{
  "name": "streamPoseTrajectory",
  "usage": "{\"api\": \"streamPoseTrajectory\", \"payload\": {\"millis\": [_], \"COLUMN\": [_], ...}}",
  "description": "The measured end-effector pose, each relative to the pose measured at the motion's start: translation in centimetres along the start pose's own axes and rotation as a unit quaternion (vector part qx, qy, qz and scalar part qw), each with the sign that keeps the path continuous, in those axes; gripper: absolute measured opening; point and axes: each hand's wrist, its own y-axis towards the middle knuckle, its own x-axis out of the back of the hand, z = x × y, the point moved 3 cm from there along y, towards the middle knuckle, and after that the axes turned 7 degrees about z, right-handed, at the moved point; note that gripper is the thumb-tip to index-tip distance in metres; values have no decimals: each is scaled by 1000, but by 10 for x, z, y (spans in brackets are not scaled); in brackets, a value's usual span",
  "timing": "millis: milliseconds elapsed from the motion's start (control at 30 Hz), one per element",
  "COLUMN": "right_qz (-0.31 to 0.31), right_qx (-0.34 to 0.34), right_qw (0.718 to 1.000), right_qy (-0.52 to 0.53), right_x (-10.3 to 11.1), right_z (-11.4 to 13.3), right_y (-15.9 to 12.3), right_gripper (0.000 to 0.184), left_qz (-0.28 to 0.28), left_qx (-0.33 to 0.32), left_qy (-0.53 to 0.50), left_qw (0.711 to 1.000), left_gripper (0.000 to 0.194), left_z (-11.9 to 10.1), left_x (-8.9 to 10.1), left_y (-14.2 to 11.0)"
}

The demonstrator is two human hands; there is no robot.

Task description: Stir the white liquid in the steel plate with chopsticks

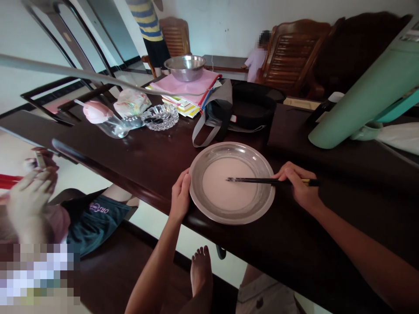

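A round metal basin stands on the dark wooden table, with a pale, milky liquid in its bottom. My left hand grips the basin's left rim, thumb on top and fingers around the outside. In my right hand is a pair of dark chopsticks, closed together and pointing left. Their wet tips lie at the middle of the liquid, and my right fingers are close to the basin's right rim.
Behind the basin sit a black and grey bag and a stack of papers bearing a metal bowl. A glass ashtray and a clear plastic cup lie left. A green cylinder leans at right. Other people are left and behind.
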Motion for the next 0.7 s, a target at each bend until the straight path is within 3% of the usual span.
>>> {"api": "streamPoseTrajectory", "payload": {"millis": [67, 200, 367, 533, 700], "right_qz": [-6, 47, -15, 42, -10], "right_qx": [2, 13, 3, 13, 3], "right_qw": [1000, 999, 1000, 999, 1000], "right_qy": [26, -8, 13, -27, 8], "right_x": [0, -3, 1, -4, -1], "right_z": [0, 3, -1, 2, 1], "right_y": [0, 0, 0, 0, 0], "right_gripper": [37, 33, 36, 32, 36], "left_qz": [3, 0, 4, -2, 2], "left_qx": [3, 2, 1, 4, 3], "left_qy": [0, 4, 2, 2, 5], "left_qw": [1000, 1000, 1000, 1000, 1000], "left_gripper": [50, 51, 51, 51, 50], "left_z": [-1, -2, 0, -1, -3], "left_x": [0, 0, 0, 0, 0], "left_y": [0, 0, 1, 1, 0]}}
